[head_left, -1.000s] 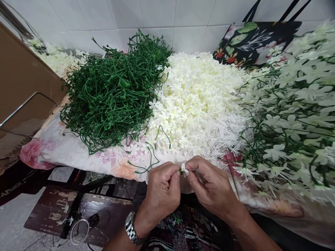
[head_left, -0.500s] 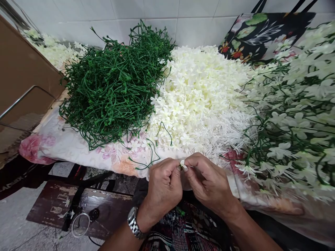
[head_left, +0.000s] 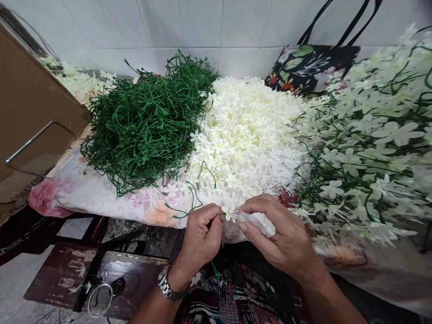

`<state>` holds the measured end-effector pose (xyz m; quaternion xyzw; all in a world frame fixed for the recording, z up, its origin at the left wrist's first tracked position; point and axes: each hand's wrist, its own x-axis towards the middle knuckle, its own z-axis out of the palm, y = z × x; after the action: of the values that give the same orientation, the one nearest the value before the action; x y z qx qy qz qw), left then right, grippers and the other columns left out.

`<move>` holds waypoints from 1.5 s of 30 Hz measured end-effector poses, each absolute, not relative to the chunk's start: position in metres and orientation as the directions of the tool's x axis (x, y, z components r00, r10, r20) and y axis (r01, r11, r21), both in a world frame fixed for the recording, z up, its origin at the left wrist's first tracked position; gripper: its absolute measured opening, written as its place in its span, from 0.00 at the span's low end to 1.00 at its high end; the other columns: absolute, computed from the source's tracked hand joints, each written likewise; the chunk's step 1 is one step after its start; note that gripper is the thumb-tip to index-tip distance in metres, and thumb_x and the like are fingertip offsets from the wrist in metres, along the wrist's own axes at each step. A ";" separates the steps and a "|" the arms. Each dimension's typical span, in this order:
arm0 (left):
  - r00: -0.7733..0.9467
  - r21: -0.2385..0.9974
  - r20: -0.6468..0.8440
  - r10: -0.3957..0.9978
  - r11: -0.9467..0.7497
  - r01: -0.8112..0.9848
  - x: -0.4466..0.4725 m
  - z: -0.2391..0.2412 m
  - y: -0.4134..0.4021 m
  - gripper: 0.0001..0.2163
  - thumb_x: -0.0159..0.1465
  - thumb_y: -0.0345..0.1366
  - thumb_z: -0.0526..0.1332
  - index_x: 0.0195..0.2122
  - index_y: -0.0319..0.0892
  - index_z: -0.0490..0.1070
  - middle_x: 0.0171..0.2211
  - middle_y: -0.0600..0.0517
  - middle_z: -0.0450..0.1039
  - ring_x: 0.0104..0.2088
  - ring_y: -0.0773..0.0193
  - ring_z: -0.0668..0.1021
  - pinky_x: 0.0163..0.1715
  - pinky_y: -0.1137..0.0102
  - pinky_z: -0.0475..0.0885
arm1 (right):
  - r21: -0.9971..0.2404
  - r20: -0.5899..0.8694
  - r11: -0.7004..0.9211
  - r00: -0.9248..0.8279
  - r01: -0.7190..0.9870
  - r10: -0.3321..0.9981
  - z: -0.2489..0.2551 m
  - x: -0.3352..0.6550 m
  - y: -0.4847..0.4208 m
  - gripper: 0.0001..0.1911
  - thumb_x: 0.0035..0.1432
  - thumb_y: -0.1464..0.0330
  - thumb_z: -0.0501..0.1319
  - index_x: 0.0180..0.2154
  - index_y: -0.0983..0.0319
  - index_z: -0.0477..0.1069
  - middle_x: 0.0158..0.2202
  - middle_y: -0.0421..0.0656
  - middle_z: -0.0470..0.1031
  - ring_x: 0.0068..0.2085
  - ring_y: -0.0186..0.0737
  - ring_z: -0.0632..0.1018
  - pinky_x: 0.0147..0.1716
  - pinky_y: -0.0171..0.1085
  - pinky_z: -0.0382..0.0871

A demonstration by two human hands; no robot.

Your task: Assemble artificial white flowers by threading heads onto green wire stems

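Between its thumb and forefinger, my left hand (head_left: 204,231) pinches a white artificial flower (head_left: 230,212) just under its petals. White stamens fan out from the flower towards the right. Below that hand a green stem tip (head_left: 215,270) pokes out over my lap; its link to the flower is hidden by the fingers. My right hand (head_left: 285,231) is just right of the flower, thumb and forefinger spread, with nothing visible in it. Behind both hands lie a heap of loose white petals (head_left: 236,130) and a patch of white stamens (head_left: 280,168).
A tangled pile of green plastic stems (head_left: 141,126) sits at left on the floral cloth (head_left: 111,207). Finished-looking white flowers (head_left: 364,157) crowd the right. A black floral bag (head_left: 313,69) leans on the tiled wall. A cardboard box (head_left: 37,90) stands at far left.
My right hand has parted from the flower, its fingers opening and moving right. White stamens now show at the flower's centre. The camera view has shifted slightly.
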<state>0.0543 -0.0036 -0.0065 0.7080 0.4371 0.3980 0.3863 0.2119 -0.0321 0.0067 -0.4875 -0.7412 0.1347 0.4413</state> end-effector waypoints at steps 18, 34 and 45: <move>0.371 0.737 0.387 0.844 -0.525 0.426 0.059 -0.012 -0.007 0.10 0.57 0.23 0.51 0.22 0.40 0.66 0.16 0.56 0.61 0.18 0.70 0.65 0.20 0.76 0.59 | -0.628 0.510 0.532 -0.215 0.568 0.833 -0.007 0.207 -0.026 0.08 0.57 0.79 0.52 0.31 0.62 0.64 0.24 0.40 0.68 0.27 0.32 0.69 0.25 0.32 0.65; 0.329 0.882 0.227 0.917 -0.337 0.330 0.058 -0.010 -0.006 0.12 0.59 0.27 0.51 0.19 0.41 0.59 0.17 0.58 0.55 0.19 0.71 0.61 0.20 0.75 0.56 | -0.637 0.530 0.519 -0.164 0.570 0.832 -0.009 0.208 -0.026 0.06 0.57 0.77 0.54 0.35 0.63 0.66 0.27 0.41 0.69 0.29 0.33 0.71 0.28 0.32 0.67; -0.138 0.991 0.116 0.984 -0.105 0.082 0.061 0.000 -0.011 0.09 0.58 0.31 0.57 0.21 0.40 0.65 0.18 0.58 0.57 0.21 0.70 0.60 0.22 0.75 0.57 | -0.611 0.463 0.549 -0.305 0.570 0.832 -0.004 0.179 -0.066 0.06 0.61 0.71 0.53 0.39 0.64 0.67 0.26 0.42 0.69 0.28 0.34 0.71 0.26 0.33 0.69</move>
<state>0.0608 -0.0110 0.0002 0.5082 0.5243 0.5424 0.4155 0.1788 -0.0657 -0.0040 -0.4438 -0.7900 0.1691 0.3878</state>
